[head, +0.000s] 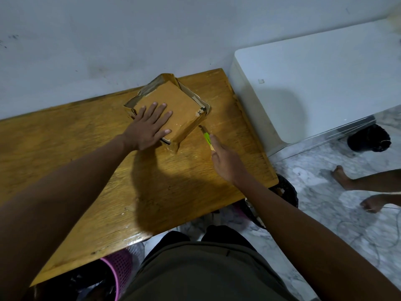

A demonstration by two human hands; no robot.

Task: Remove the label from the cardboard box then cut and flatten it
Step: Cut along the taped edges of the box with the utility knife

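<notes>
While pinned flat under spread left hand (149,127), box (171,107) sat on table (86,170); right hand (225,161) gripped knife (206,137) beside it. Risked blade slipping toward pressing fingers (167,115).

I see a brown cardboard box (173,105) lying on a wooden table (86,170), close to the wall. The left hand (147,124) lies flat on top of the box with its fingers spread out. The right hand (225,161) holds a green cutter (206,137). The cutter's tip points at the box's near right side, just beside it. A small white scrap (199,111) with numbers sticks on one corner of the box. A white cabinet (314,83) stands to the right of the table.
</notes>
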